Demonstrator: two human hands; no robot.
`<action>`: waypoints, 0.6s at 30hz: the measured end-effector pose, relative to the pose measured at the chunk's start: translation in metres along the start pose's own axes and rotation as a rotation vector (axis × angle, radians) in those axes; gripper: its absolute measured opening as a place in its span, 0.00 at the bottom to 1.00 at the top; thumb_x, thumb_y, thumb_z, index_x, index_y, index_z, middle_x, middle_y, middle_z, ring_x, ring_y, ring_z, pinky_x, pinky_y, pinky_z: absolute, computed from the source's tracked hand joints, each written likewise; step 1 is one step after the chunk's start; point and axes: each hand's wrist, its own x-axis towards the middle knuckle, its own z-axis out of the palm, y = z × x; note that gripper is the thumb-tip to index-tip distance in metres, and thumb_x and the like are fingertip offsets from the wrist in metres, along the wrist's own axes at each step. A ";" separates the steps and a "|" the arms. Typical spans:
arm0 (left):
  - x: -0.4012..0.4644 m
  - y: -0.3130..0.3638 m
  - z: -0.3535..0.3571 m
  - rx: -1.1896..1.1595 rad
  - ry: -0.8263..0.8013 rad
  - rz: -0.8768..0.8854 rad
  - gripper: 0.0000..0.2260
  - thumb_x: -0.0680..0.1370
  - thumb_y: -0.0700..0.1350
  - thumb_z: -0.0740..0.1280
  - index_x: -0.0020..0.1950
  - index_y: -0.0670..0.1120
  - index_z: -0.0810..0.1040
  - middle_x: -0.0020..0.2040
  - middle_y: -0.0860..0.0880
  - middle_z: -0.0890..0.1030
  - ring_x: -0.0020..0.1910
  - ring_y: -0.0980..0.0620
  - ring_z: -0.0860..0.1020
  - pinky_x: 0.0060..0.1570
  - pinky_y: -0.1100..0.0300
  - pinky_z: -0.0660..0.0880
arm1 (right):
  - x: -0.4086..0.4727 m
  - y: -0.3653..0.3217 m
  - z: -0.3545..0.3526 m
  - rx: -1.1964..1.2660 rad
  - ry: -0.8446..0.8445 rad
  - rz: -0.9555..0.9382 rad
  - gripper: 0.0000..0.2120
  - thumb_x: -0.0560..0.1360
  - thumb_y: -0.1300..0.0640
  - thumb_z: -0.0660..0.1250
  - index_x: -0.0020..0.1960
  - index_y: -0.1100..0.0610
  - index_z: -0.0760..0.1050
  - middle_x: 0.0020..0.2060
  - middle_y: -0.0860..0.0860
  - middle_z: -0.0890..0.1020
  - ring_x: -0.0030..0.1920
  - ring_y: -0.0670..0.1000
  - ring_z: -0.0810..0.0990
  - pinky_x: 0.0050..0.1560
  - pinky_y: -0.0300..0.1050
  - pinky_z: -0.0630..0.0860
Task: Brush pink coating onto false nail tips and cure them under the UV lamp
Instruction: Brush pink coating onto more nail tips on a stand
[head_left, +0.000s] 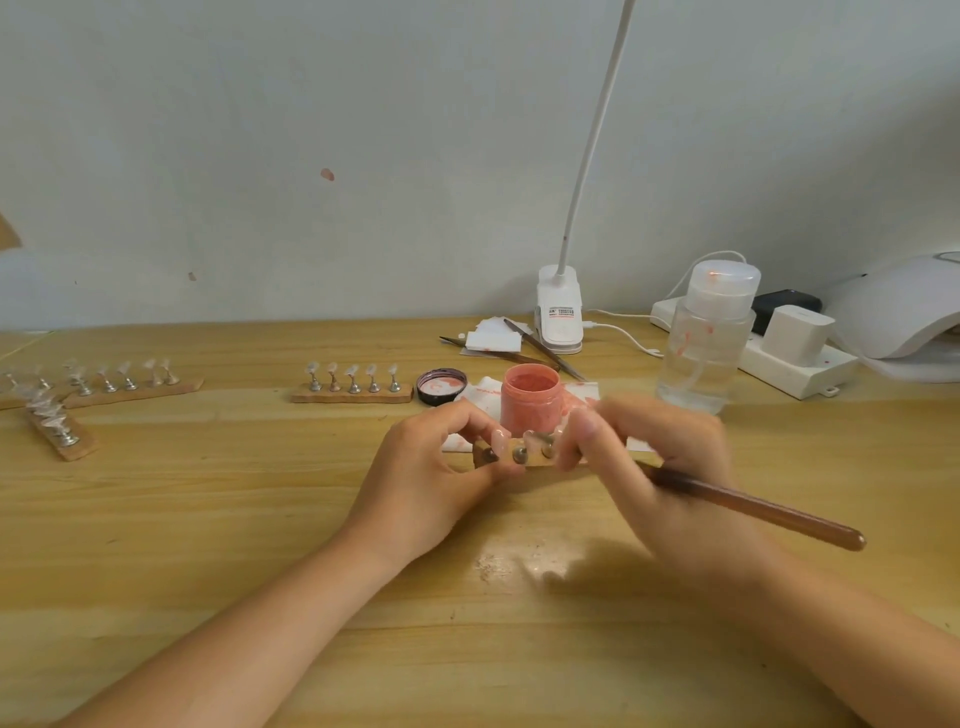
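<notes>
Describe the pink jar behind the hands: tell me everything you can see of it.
The pink jar is a small, squat, round pot, upright and open, its walls and inside coated salmon pink; the material looks like plastic or glass. It stands on a stained white paper sheet on the wooden table, just behind the nail strip that both hands hold. Its dark lid lies upturned to its left. Nothing seems to touch the jar.

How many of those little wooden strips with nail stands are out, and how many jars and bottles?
Wooden strips with nail stands: 4, the last held in both hands; a possible further one at the left edge is unclear
Pink jar: 1
Clear bottle: 1
Total: 6
</notes>
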 end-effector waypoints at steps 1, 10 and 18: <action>0.000 0.000 0.000 -0.004 0.000 -0.014 0.14 0.65 0.40 0.76 0.32 0.55 0.73 0.35 0.60 0.78 0.35 0.63 0.74 0.38 0.72 0.68 | 0.003 0.002 -0.004 -0.011 0.054 0.010 0.13 0.75 0.50 0.60 0.37 0.52 0.78 0.29 0.46 0.79 0.31 0.44 0.76 0.31 0.37 0.71; 0.000 0.005 -0.001 -0.014 0.005 -0.042 0.15 0.64 0.38 0.76 0.32 0.54 0.73 0.38 0.58 0.80 0.37 0.63 0.76 0.39 0.76 0.68 | -0.006 0.045 -0.048 -0.620 -0.158 0.196 0.11 0.73 0.59 0.66 0.55 0.56 0.78 0.45 0.52 0.81 0.44 0.51 0.79 0.44 0.44 0.76; -0.001 0.005 -0.003 -0.011 0.006 -0.056 0.16 0.64 0.37 0.76 0.29 0.55 0.74 0.38 0.57 0.81 0.37 0.62 0.77 0.40 0.76 0.69 | -0.012 0.053 -0.054 -0.752 -0.367 0.218 0.15 0.77 0.58 0.62 0.61 0.46 0.75 0.56 0.46 0.79 0.57 0.47 0.74 0.50 0.38 0.70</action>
